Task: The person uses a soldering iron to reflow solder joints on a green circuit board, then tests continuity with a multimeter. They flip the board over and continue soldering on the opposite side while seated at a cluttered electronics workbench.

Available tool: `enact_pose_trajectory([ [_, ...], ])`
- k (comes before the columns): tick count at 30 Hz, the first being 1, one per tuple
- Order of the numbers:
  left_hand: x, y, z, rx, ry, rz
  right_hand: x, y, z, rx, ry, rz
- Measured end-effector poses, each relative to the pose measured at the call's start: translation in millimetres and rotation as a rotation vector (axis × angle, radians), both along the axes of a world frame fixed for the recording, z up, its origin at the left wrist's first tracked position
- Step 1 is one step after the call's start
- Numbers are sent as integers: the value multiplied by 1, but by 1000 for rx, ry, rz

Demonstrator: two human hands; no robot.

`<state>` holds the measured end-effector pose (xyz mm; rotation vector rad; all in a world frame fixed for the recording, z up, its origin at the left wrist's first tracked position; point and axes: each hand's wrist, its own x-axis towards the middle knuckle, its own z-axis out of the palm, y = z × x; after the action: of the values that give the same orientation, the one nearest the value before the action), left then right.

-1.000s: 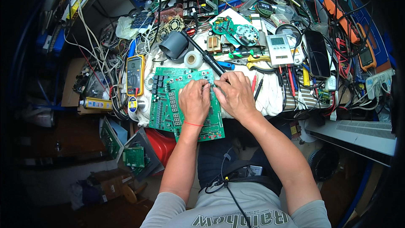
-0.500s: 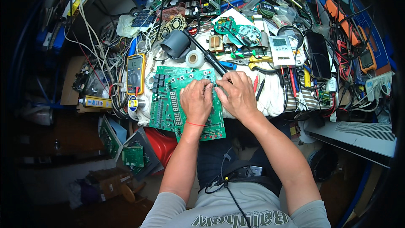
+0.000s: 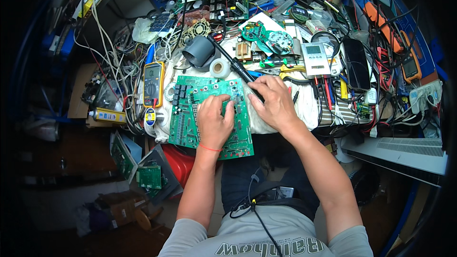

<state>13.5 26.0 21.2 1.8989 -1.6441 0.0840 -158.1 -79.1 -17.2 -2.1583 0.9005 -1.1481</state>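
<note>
Centre frame: left hand (image 3: 214, 123) over green circuit board (image 3: 243, 135), thumb parted from forefinger. Right hand (image 3: 274, 102) curled at black rod (image 3: 240, 70), can't tell grip. Steady board by edges.

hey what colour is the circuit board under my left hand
The circuit board is green; the head view shows it.

Cannot see part of the green circuit board (image 3: 242, 129) under the left hand (image 3: 214, 121). Cannot trace the black rod (image 3: 241, 70) fully beneath the right hand (image 3: 274, 103).
</note>
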Motion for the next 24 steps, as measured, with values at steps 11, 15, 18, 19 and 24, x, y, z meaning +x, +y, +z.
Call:
enact_pose_trajectory([
  [11,65,138,16,-114,221,359,-66,5,9,-94,-9,-133],
  [15,98,197,-30,-241,400,543,-81,6,-5,-123,-11,-149],
  [18,102,245,-71,-183,773,722,-84,7,-18,-98,3,-162],
  [19,99,255,-91,-222,861,735,-85,7,-21,-112,-8,-165],
  [24,71,303,-180,-140,1255,848,-85,7,-25,-92,143,-219],
])
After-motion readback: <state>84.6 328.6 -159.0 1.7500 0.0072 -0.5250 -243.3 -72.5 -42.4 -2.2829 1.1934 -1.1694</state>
